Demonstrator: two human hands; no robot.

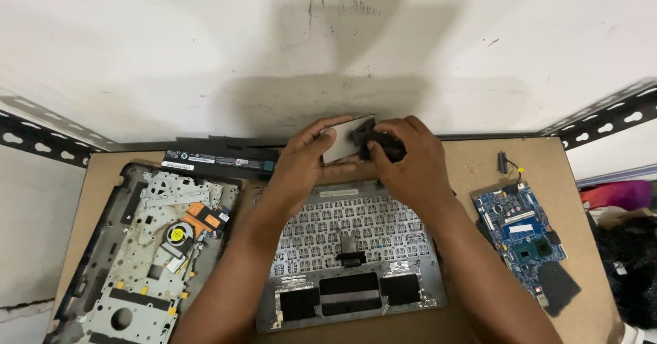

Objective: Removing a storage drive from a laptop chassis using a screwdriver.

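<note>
My left hand [304,156] grips a flat silver rectangular drive [342,138] by its left end, lifted above the far edge of the table. My right hand [404,159] holds the drive's right end, fingers closed around a small black part [383,145] on it. Below both hands lies a grey laptop keyboard frame [352,248], underside up, with black patches along its near edge.
A laptop bottom case [137,248] with a fan and orange tape lies on the left. A long black battery [219,159] rests along the back edge. A blue circuit board [523,234] and a small cable [506,162] lie on the right. White wall behind.
</note>
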